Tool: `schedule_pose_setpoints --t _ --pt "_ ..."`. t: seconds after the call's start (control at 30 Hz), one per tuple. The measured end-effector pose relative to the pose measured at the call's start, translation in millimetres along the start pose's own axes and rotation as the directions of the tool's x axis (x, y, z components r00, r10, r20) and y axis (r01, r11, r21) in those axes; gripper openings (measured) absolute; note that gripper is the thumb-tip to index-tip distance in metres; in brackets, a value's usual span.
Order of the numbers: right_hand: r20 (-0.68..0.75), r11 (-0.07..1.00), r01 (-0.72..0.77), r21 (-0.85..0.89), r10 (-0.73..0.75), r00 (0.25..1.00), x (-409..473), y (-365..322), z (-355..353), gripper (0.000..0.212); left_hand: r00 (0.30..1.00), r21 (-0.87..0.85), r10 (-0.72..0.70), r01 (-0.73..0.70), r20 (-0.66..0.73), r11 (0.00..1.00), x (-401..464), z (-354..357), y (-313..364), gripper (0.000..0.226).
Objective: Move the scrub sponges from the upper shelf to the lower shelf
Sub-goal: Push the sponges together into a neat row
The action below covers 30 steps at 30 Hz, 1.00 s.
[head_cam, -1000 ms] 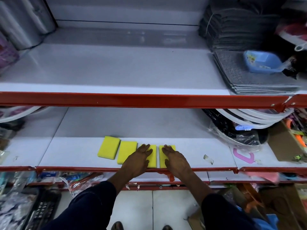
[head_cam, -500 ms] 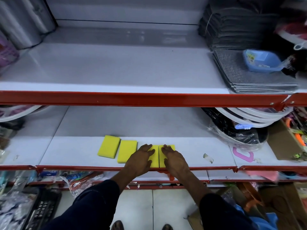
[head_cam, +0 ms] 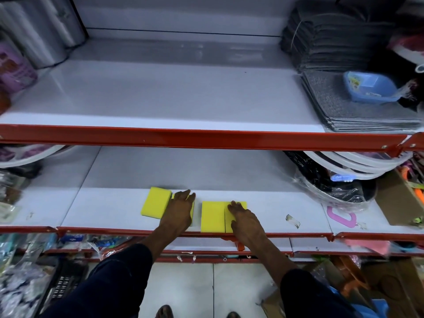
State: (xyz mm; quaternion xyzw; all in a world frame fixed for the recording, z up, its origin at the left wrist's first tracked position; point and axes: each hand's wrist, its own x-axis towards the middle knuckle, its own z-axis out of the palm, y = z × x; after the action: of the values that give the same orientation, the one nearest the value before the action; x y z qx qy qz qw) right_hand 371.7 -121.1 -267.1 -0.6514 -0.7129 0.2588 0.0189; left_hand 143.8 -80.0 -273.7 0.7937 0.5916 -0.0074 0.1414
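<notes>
Several yellow scrub sponges lie in a row near the front of the white lower shelf. The leftmost sponge sits slightly turned. My left hand lies flat on the second sponge and covers most of it. A third sponge lies uncovered, edge to edge with the rightmost sponge, which my right hand presses flat. Neither hand grips anything. No sponge shows on the white upper shelf.
Grey mats and a blue plastic tray fill the upper shelf's right end, with shiny rolls at its left. A red rail fronts it. On the lower shelf, wrapped pans and a cardboard box crowd the right.
My left hand has slid left, off the third sponge and onto the second one. The right hand stays on the rightmost sponge, which now lies against the third.
</notes>
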Motion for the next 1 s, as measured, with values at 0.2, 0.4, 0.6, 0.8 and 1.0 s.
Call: schedule_pose_setpoints --t 0.2,0.4,0.6,0.8,1.0 --pt "-0.038 0.999 -0.026 0.025 0.027 0.999 0 -1 3 0.059 0.984 0.023 -0.149 0.147 0.103 0.989 -10 0 -15 0.062" --pt "-0.030 0.998 -0.044 0.047 0.045 0.999 -1 -4 2 0.062 0.988 -0.087 -0.080 0.092 0.134 0.992 -9 7 -16 0.065" --pt "-0.056 0.995 -0.056 0.077 0.060 0.997 -3 -8 4 0.063 0.988 -0.124 -0.097 0.112 0.123 0.986 -10 5 -4 0.062" --pt "-0.030 0.994 -0.080 0.070 0.082 0.996 0 -11 5 0.069 0.989 -0.115 -0.094 0.107 0.113 0.988 -10 4 2 0.059" --pt "-0.031 0.992 -0.101 0.077 0.103 0.994 0 -9 6 0.068 0.997 -0.228 -0.062 0.069 0.037 0.971 -16 1 -8 0.049"
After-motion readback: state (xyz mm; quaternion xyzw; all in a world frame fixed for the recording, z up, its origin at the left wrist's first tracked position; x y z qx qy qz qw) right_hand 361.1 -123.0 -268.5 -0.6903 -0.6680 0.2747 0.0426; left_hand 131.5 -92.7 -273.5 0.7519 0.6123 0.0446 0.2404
